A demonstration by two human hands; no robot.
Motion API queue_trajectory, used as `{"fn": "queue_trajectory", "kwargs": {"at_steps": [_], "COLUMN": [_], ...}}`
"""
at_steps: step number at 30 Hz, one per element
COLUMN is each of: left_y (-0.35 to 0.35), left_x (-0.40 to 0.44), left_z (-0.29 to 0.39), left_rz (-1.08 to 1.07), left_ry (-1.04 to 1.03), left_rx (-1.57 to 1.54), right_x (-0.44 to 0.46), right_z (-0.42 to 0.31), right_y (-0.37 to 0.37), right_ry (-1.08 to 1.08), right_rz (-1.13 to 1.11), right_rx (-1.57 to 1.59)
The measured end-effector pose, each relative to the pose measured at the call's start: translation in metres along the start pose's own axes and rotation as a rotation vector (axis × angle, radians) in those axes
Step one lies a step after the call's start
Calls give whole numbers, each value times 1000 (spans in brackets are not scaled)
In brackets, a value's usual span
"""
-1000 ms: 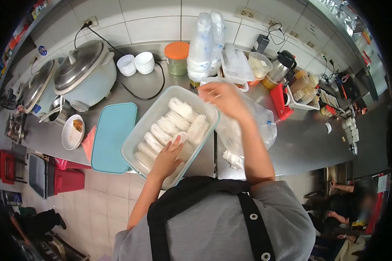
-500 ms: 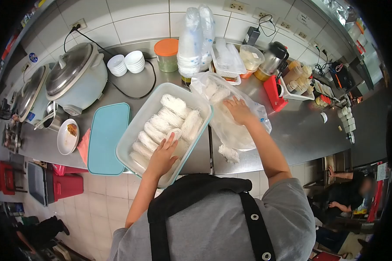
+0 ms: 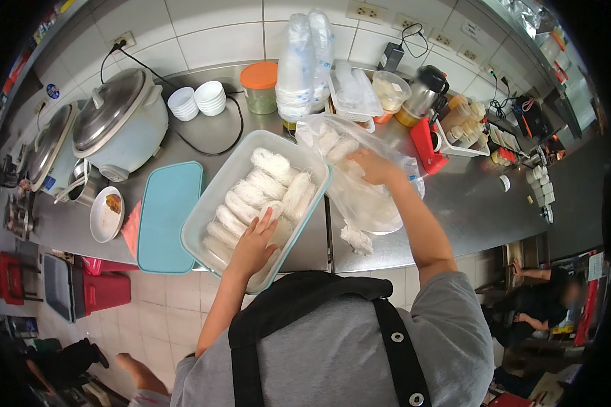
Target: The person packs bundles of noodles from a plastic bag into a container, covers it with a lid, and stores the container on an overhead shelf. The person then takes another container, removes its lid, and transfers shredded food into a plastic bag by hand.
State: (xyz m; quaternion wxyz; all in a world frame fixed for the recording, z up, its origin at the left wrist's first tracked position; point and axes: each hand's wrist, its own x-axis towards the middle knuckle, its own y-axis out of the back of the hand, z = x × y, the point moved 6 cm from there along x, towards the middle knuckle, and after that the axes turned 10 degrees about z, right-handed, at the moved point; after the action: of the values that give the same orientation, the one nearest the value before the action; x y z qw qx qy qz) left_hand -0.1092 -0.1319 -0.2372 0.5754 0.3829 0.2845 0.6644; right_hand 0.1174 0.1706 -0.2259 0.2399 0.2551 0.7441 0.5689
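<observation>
Rows of white noodle bundles [image 3: 268, 182] lie in a clear plastic container [image 3: 200, 214] with a pale teal rim. My left hand [image 3: 254, 243] rests over the near bundles, fingers stretched apart. To the right, a clear plastic bag [image 3: 387, 210] lies on the counter with more noodle bundles [image 3: 341, 149] inside its mouth. My right hand [image 3: 373, 167] is at that mouth, beside these bundles, its fingers bent together and the tips partly hidden. A loose clump of noodles [image 3: 356, 239] sits near the counter's front edge.
A teal lid [image 3: 170, 217] lies left of the container, beside a bowl with food scraps [image 3: 106, 214]. Large cookers [image 3: 119, 122] stand back left. Stacked cups [image 3: 295, 74], a red holder [image 3: 428, 146] and a flask [image 3: 424, 95] line the back. Another person [image 3: 543, 305] is at right.
My right hand has gone from spread flat on the bag to bent fingers at its mouth. My left hand stays in place. Another person's arm has appeared at lower left.
</observation>
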Motion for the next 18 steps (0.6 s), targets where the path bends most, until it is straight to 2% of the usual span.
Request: {"fn": "queue_trajectory", "kwargs": {"at_steps": [2, 4, 9, 18], "left_y": [0, 0, 1, -1], "left_x": [1, 1, 2, 1], "left_z": [1, 1, 0, -2], "left_rz": [0, -18, 6, 5], "left_ry": [-3, 13, -19, 9], "left_rx": [-7, -6, -1, -12], "right_x": [5, -3, -14, -52], "right_z": [17, 7, -6, -28], "right_y": [-36, -34, 11, 102], "right_ry": [27, 25, 33, -78], "right_rz": [196, 282, 260, 285], "right_rx": [-248, -274, 108, 408]}}
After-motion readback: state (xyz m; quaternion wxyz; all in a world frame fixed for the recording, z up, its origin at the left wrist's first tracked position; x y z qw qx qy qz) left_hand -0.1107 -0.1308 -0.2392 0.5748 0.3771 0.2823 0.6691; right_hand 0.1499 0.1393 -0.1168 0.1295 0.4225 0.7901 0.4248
